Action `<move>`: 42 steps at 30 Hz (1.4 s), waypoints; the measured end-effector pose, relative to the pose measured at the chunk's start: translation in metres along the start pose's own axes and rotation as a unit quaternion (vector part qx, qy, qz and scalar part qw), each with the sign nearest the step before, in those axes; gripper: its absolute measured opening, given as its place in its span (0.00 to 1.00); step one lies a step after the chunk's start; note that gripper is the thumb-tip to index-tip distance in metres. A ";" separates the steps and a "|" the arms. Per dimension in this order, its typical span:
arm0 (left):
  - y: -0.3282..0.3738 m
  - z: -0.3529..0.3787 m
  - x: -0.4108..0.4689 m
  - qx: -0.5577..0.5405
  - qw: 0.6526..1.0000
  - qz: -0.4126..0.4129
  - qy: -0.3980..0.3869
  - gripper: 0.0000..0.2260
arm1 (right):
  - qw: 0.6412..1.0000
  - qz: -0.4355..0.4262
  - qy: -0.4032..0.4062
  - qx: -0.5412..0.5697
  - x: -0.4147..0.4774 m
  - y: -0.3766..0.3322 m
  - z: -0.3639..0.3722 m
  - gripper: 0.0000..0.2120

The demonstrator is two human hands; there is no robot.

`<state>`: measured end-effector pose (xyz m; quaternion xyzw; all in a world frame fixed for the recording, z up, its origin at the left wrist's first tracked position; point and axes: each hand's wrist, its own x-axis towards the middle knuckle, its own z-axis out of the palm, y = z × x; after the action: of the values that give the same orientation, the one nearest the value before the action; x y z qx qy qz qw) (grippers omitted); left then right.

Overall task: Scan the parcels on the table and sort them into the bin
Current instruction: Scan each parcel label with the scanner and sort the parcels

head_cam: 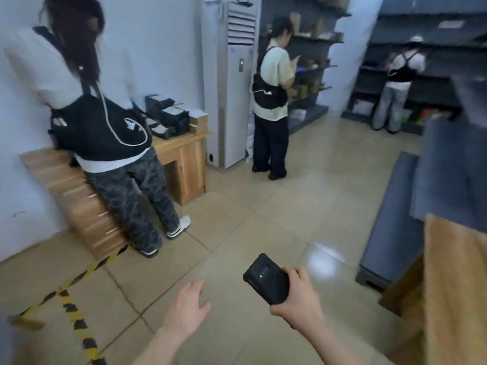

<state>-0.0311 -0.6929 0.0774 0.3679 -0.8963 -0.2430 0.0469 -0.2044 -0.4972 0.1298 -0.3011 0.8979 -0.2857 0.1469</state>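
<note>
My right hand grips a black handheld scanner low in the middle of the view, over the tiled floor. My left hand hangs beside it to the left, fingers relaxed and holding nothing. Dark parcels are stacked on a wooden table against the far left wall, well away from both hands. No bin is plainly visible.
A person stands at the wooden table. Another person stands by a white floor air conditioner, a third at dark shelves. Yellow-black tape crosses the floor. A brown surface and grey shelving lie at right.
</note>
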 end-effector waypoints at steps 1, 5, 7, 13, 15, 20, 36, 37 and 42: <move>0.020 0.003 0.022 -0.002 0.999 0.031 -0.013 0.20 | 1.000 0.022 0.020 0.002 0.008 0.013 -0.015 0.36; 0.097 0.022 0.106 -0.018 0.987 0.140 -0.072 0.19 | 0.987 0.114 0.112 0.011 0.032 0.061 -0.074 0.35; 0.136 0.039 0.145 -0.045 0.977 0.182 -0.106 0.25 | 0.976 0.152 0.156 0.008 0.034 0.085 -0.101 0.36; 0.271 0.097 0.201 -0.030 0.928 0.314 -0.198 0.15 | 0.928 0.286 0.240 0.009 0.013 0.156 -0.161 0.40; 0.310 0.119 0.201 -0.024 0.912 0.346 -0.221 0.16 | 0.909 0.331 0.252 0.014 -0.003 0.177 -0.173 0.39; 0.402 0.178 0.176 -0.019 0.862 0.431 -0.267 0.18 | 0.860 0.407 0.305 0.031 -0.050 0.232 -0.201 0.37; 0.618 0.329 -0.021 0.052 0.653 0.631 -0.416 0.27 | 0.661 0.604 0.439 0.074 -0.237 0.345 -0.234 0.45; 0.630 0.339 -0.034 0.053 0.639 0.645 -0.416 0.28 | 0.645 0.616 0.445 0.078 -0.244 0.349 -0.235 0.45; 0.677 0.379 -0.091 0.081 0.590 0.685 -0.420 0.38 | 0.564 0.674 0.467 0.095 -0.266 0.365 -0.231 0.40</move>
<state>-0.4962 -0.0650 0.0719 -0.4950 -0.8201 -0.1934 -0.2121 -0.2654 0.0063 0.1179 0.5825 0.7511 -0.2883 -0.1154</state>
